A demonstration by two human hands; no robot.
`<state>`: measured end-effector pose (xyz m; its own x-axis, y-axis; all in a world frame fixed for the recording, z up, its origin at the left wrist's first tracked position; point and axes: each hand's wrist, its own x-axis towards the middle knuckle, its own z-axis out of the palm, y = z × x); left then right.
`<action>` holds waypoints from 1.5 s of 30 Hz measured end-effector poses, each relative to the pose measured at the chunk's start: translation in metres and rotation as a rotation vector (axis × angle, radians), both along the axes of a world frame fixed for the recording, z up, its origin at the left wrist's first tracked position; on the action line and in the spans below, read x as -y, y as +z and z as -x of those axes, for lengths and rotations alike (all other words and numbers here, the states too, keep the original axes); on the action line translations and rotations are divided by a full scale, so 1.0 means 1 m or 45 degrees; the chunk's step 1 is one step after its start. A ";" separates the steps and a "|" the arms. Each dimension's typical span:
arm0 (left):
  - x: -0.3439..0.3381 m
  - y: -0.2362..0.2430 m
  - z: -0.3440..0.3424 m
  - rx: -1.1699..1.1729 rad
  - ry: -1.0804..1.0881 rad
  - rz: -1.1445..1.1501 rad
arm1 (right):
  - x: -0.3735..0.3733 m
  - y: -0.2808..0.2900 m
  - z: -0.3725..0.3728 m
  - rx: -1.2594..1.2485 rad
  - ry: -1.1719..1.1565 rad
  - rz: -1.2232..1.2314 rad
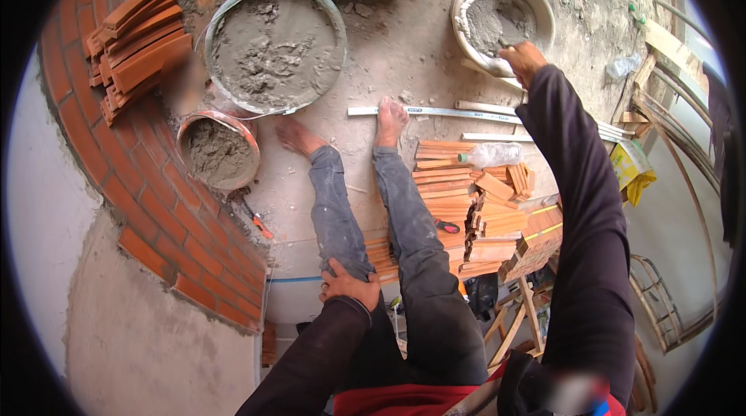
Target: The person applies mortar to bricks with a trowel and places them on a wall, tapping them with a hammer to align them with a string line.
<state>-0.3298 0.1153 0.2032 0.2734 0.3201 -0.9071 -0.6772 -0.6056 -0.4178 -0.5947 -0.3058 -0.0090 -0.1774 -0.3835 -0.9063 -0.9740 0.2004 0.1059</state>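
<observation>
My right hand [525, 63] is stretched far out over the near rim of a whitish bucket [546, 8]. Its fingers are closed, and what they grip is mostly hidden; dark grey mortar [501, 20] lies inside the bucket just beyond them. My left hand [350, 284] rests on my left leg around the knee, fingers laid over the grey, dusty trousers [338, 210], holding nothing. A large green-rimmed tub [339, 35] of wet mortar stands beyond my bare feet. Left of them, a smaller bucket [250, 139] also holds mortar.
Thin clay bricks [140, 43] are piled on the brick-faced surface [155, 198] at left. More bricks [443, 183] lie stacked at right, with a plastic bottle [497, 155] on top. A long metal straightedge [451, 112] crosses by my foot. An orange-handled tool [260, 223] lies near the small bucket.
</observation>
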 end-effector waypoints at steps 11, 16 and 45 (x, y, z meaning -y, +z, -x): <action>0.002 0.003 0.001 0.033 -0.011 -0.013 | -0.037 0.000 0.028 0.380 -0.891 0.005; 0.006 0.003 0.003 0.034 -0.017 -0.045 | -0.070 0.003 0.041 0.529 -1.077 0.134; 0.035 0.032 -0.048 0.061 0.117 0.079 | -0.175 0.148 -0.103 0.786 -0.937 0.355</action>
